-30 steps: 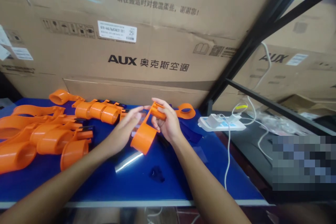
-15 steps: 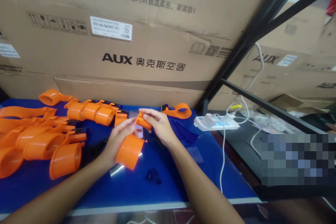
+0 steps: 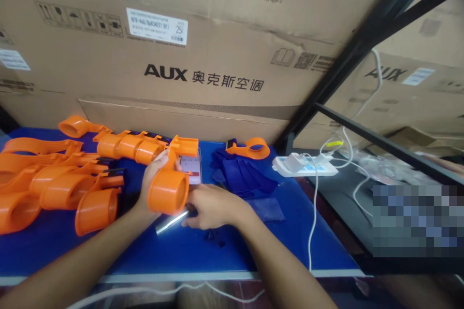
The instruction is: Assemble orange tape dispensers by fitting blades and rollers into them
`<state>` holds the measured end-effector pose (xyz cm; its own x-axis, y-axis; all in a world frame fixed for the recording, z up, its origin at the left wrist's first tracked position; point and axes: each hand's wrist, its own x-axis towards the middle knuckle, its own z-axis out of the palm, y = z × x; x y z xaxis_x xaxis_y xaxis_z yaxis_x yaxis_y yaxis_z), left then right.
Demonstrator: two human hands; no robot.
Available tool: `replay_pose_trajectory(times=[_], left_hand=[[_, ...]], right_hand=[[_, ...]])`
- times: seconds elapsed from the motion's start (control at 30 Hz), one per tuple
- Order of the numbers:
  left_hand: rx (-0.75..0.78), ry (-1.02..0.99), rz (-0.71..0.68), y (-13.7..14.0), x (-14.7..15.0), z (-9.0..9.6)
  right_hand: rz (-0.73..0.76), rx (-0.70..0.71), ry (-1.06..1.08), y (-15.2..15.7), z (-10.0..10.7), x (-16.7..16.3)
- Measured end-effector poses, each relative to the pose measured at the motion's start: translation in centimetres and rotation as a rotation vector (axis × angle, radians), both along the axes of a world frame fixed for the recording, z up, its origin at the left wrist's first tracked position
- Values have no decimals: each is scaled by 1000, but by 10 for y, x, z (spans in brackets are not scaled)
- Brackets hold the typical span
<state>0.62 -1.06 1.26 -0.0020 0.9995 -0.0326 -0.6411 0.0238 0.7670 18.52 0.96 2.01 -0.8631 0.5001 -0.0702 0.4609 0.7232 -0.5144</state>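
Observation:
My left hand [image 3: 150, 186] is closed round an orange plastic part [image 3: 168, 190], with a wide round cup at its lower end and a square block at the top. Just right of that cup, my right hand [image 3: 213, 206] is closed at the dark end of a slim silver tool [image 3: 170, 222] lying on the blue table [image 3: 137, 256]; its exact kind does not show. Behind the hands lies a phone [image 3: 191, 166] with a lit screen, partly covered. A small dark piece [image 3: 215, 237] rests below my right hand.
Several like orange parts [image 3: 65, 190] crowd the table's left side, and another [image 3: 253, 148] lies at the back right. Dark blue strips [image 3: 246, 174] and a clear bag [image 3: 268, 208] are nearby. A power strip [image 3: 304, 165] with cables stands before a black frame; cartons [image 3: 203, 48] wall the back.
My right hand has let go of the orange part's upper end and come down to the silver tool. My left hand still holds the part, now turned, its cup facing more toward me.

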Motion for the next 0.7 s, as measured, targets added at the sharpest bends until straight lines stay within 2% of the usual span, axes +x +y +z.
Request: replay_pose_trajectory(times=[0.17, 0.3, 0.4, 0.57, 0.7], left_hand=[[-41, -94, 87, 4, 3, -2], [13, 4, 62, 6, 2, -5], [54, 40, 50, 7, 0, -5], [23, 9, 72, 9, -2, -7], [50, 52, 43, 9, -2, -10]], right_hand=[[-23, 124, -114, -3, -5, -5], [-83, 148, -134, 1, 0, 3], [-108, 127, -103, 4, 0, 7], [-117, 23, -85, 7, -2, 9], [-128, 15, -59, 9, 0, 11]])
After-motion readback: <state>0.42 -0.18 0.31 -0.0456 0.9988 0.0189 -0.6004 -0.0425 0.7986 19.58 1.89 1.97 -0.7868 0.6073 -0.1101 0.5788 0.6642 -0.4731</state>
